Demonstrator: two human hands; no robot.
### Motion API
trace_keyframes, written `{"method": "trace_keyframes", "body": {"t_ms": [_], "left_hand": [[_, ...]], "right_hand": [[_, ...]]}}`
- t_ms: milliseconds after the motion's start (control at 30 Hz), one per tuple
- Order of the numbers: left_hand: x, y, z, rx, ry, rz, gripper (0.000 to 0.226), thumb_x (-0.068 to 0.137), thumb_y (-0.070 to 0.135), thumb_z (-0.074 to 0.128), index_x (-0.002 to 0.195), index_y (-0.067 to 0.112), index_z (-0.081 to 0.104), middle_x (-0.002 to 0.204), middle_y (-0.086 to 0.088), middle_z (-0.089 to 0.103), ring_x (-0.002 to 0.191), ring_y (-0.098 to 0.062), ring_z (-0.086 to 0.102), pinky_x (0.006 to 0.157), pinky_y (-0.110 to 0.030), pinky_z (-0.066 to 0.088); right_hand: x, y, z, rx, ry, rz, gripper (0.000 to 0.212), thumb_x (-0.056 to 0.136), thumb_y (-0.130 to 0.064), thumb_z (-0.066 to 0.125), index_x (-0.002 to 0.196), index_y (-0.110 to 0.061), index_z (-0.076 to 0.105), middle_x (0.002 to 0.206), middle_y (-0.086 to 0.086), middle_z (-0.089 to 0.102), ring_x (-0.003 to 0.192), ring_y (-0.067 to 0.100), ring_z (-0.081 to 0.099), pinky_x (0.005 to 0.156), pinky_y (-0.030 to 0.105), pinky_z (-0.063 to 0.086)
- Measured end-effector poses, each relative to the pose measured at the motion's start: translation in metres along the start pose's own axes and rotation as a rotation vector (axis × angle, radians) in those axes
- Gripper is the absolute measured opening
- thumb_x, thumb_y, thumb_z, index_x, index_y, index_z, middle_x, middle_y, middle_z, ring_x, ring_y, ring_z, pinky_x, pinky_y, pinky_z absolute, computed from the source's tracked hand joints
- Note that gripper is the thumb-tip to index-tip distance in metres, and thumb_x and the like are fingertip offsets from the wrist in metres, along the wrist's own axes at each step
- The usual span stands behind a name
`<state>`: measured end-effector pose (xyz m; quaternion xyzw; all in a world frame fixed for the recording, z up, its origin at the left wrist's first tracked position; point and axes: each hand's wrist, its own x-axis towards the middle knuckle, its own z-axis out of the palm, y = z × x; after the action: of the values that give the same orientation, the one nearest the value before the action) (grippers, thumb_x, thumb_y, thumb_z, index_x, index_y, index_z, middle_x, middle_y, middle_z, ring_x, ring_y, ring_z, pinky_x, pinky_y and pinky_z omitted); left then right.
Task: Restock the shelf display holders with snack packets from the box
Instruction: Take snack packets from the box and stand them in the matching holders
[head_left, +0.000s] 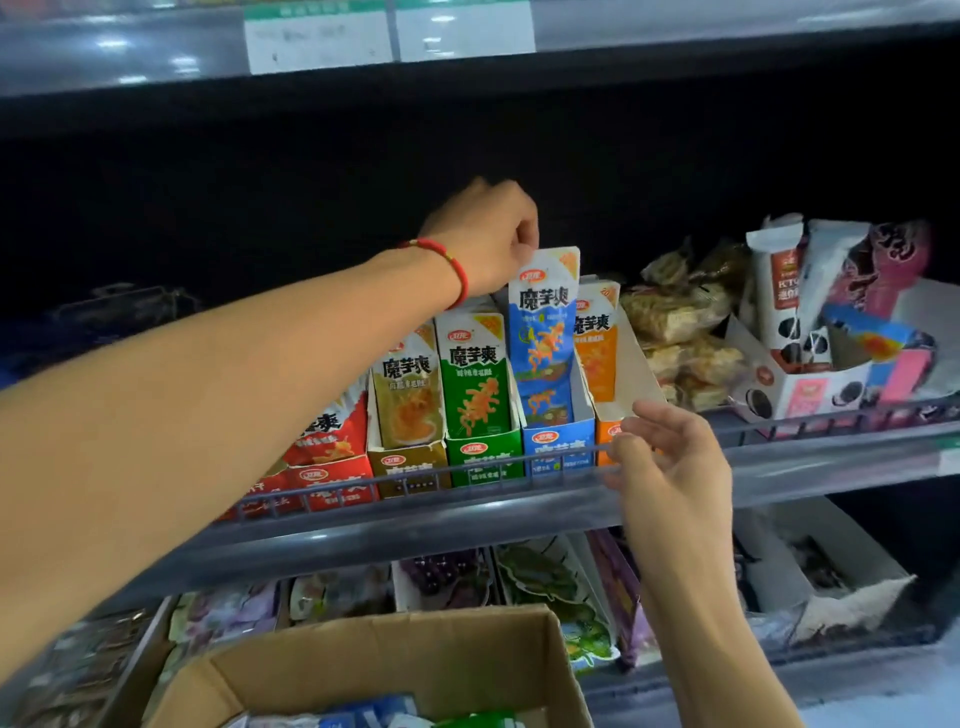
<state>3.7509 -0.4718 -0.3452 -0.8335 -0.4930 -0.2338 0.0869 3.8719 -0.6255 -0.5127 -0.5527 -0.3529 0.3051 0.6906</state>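
Five upright cardboard display holders (558, 441) tight behind grey wire shelf rail (415, 475), left hand (488, 234) fingers pinching blue snack packet (545, 332) top inside blue holder, right hand (670, 457) fingers loosely spread by rail, brown cardboard box (395, 670) below.

Shop: price-tagged shelves (779, 467) of snacks (472, 384)

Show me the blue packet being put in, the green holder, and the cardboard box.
blue packet (545, 332), head view, middle of its printed front.
green holder (485, 457), head view, its front panel.
cardboard box (395, 670), head view, inner back wall.
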Motion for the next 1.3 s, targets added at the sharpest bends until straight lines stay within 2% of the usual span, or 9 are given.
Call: {"method": "trace_keyframes", "body": {"t_ms": [233, 500, 667, 767, 867, 967, 1067, 1167, 1300], "left_hand": [[-0.019, -0.001, 0.029, 0.065, -0.112, 0.030, 0.009, 0.093, 0.018, 0.069, 0.094, 0.024, 0.076, 0.086, 0.009, 0.066, 0.094, -0.018, 0.068, 0.085, -0.038, 0.058], [-0.113, -0.018, -0.002, -0.179, 0.135, 0.125, 0.016, 0.091, 0.019, 0.064, 0.101, 0.026, 0.074, 0.088, 0.012, 0.072, 0.074, -0.003, 0.060, 0.081, -0.029, 0.055], [-0.254, -0.064, 0.007, -0.270, -0.233, 0.100, 0.015, 0.095, 0.022, 0.064, 0.105, 0.030, 0.072, 0.093, 0.028, 0.060, 0.083, 0.009, 0.056, 0.077, -0.003, 0.039], [-0.321, -0.109, 0.047, -0.278, -0.497, -0.110, 0.019, 0.096, 0.023, 0.067, 0.109, 0.034, 0.073, 0.098, 0.023, 0.064, 0.089, 0.010, 0.056, 0.074, -0.008, 0.040], [-0.365, -0.141, 0.091, -0.240, -0.711, -0.194, 0.021, 0.098, 0.022, 0.062, 0.116, 0.030, 0.071, 0.110, 0.015, 0.067, 0.098, 0.006, 0.057, 0.087, -0.019, 0.048], [-0.384, -0.155, 0.120, -0.138, -0.933, -0.192, 0.025, 0.099, 0.024, 0.057, 0.121, 0.031, 0.065, 0.113, 0.006, 0.062, 0.116, -0.015, 0.057, 0.095, -0.033, 0.049], [-0.388, -0.158, 0.127, -0.149, -1.016, -0.145, 0.030, 0.097, 0.033, 0.057, 0.126, 0.037, 0.062, 0.129, 0.005, 0.064, 0.119, -0.018, 0.059, 0.098, -0.039, 0.051], [-0.389, -0.158, 0.127, -0.110, -1.048, -0.086, 0.033, 0.100, 0.035, 0.053, 0.132, 0.037, 0.058, 0.136, 0.004, 0.060, 0.126, -0.020, 0.054, 0.103, -0.046, 0.048], [-0.386, -0.160, 0.125, -0.128, -1.061, -0.053, 0.033, 0.101, 0.035, 0.051, 0.134, 0.037, 0.055, 0.137, 0.006, 0.059, 0.126, -0.018, 0.053, 0.102, -0.046, 0.048]], "right_hand": [[-0.004, -0.002, 0.003, -0.068, -0.042, -0.012, 0.026, 0.096, -0.009, 0.060, 0.109, -0.031, 0.061, 0.104, -0.010, 0.070, 0.088, 0.016, 0.071, 0.089, 0.052, 0.057], [-0.015, 0.006, 0.009, -0.253, -0.324, -0.003, 0.016, 0.095, -0.013, 0.064, 0.102, -0.026, 0.067, 0.086, 0.001, 0.077, 0.078, 0.017, 0.074, 0.074, 0.043, 0.058], [-0.040, 0.027, 0.035, -0.554, -0.717, -0.058, 0.011, 0.095, -0.019, 0.066, 0.105, -0.025, 0.065, 0.074, 0.004, 0.074, 0.072, 0.019, 0.070, 0.075, 0.040, 0.058], [-0.070, 0.055, 0.063, -0.847, -1.007, -0.126, 0.012, 0.097, -0.024, 0.062, 0.108, -0.028, 0.063, 0.087, -0.006, 0.073, 0.079, 0.010, 0.065, 0.070, 0.026, 0.049], [-0.099, 0.104, 0.083, -1.121, -1.321, -0.131, 0.025, 0.099, -0.029, 0.059, 0.122, -0.022, 0.064, 0.117, 0.001, 0.070, 0.106, 0.021, 0.067, 0.092, 0.036, 0.054], [-0.113, 0.160, 0.084, -1.465, -1.559, -0.068, 0.039, 0.100, -0.029, 0.058, 0.138, -0.020, 0.055, 0.138, 0.008, 0.059, 0.122, 0.030, 0.058, 0.101, 0.043, 0.050], [-0.107, 0.193, 0.077, -1.638, -1.623, -0.085, 0.059, 0.098, -0.021, 0.060, 0.153, -0.019, 0.039, 0.155, 0.011, 0.045, 0.136, 0.033, 0.049, 0.110, 0.041, 0.044], [-0.101, 0.215, 0.066, -1.636, -1.625, -0.159, 0.084, 0.096, -0.026, 0.067, 0.163, -0.027, 0.015, 0.171, -0.001, 0.013, 0.154, 0.026, 0.021, 0.122, 0.039, 0.023], [-0.102, 0.244, 0.052, -1.553, -1.623, -0.027, 0.071, 0.092, -0.028, 0.071, 0.154, -0.029, 0.035, 0.167, 0.003, 0.020, 0.153, 0.028, 0.023, 0.121, 0.038, 0.027]]}}
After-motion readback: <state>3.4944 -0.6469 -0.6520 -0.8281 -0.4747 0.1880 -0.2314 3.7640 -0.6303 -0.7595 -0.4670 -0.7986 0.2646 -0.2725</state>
